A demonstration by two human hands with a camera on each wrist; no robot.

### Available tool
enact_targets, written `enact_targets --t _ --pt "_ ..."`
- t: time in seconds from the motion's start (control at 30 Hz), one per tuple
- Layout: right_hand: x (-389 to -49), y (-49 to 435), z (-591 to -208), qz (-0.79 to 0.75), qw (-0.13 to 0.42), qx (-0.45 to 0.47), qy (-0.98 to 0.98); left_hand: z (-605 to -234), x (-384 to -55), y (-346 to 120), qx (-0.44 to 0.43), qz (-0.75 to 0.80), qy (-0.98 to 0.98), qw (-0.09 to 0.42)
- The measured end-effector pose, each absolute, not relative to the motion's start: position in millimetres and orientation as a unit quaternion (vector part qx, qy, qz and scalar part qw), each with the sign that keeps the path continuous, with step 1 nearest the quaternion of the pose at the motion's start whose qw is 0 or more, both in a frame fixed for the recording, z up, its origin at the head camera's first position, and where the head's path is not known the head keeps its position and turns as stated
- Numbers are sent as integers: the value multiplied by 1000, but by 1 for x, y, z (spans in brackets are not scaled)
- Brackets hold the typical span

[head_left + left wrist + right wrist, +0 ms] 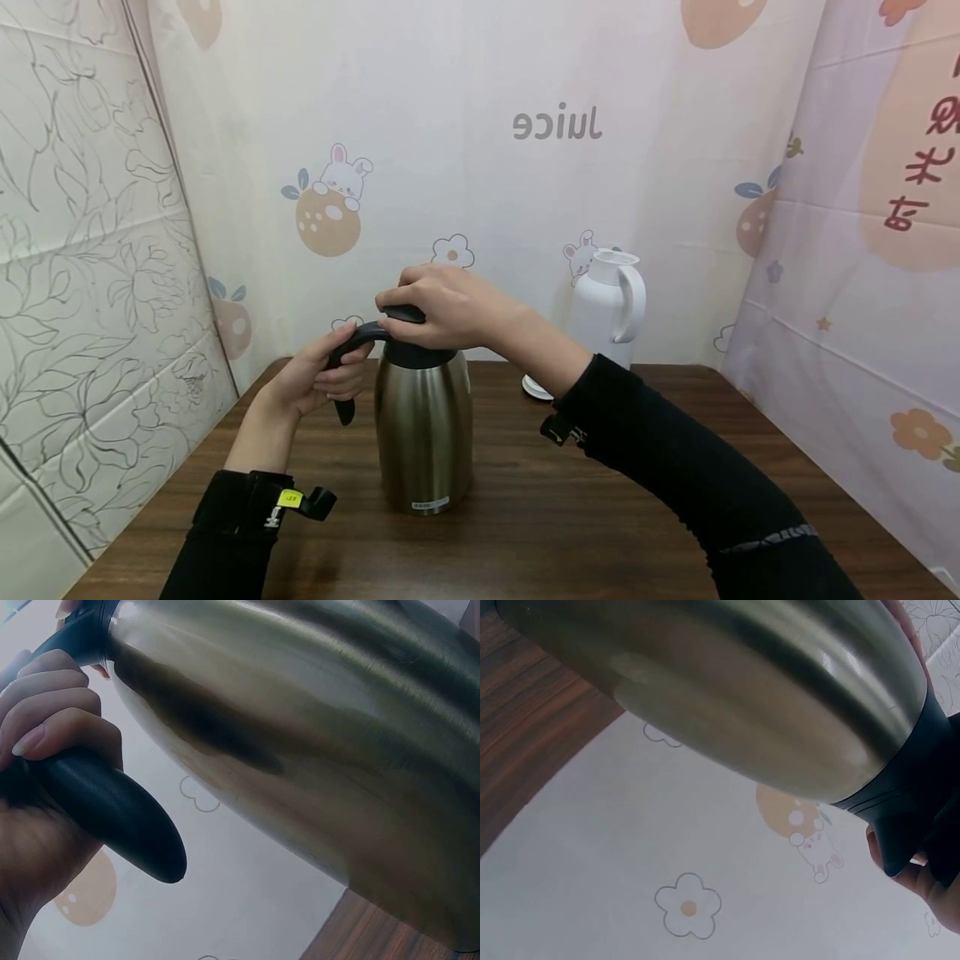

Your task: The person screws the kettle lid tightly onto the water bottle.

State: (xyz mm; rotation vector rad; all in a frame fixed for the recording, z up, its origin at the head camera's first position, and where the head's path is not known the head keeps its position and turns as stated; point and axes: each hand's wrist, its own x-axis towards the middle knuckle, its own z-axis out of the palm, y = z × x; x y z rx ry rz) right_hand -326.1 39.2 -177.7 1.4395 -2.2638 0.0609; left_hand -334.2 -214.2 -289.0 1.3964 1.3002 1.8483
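Observation:
A brushed-metal thermos jug (pixel 423 433) with a black collar stands upright on the table. The fingers of my left hand (pixel 318 371) wrap around its black handle (pixel 112 814), whose lower end pokes out below them. Over the top of the jug, my right hand (pixel 450 308) grips the black lid (pixel 405 314), with the fingers on the far side and the thumb in front. Part of the lid is hidden under that palm. In the right wrist view, fingertips show beside the black spout (pixel 896 840).
Behind my right forearm, at the back right, stands a white jug (pixel 596 312) with a looped handle. A white round piece (pixel 536 389) lies by it, partly covered by the forearm. Printed curtains (pixel 480 167) enclose the brown wooden table (pixel 570 508) at the back and sides.

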Motion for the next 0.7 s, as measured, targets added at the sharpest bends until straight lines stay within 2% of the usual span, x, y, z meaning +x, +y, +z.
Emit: enact_targets --t 0.7 --pt "-295 13 -183 9 273 338 -901 -290 -332 -215 492 681 488 237"
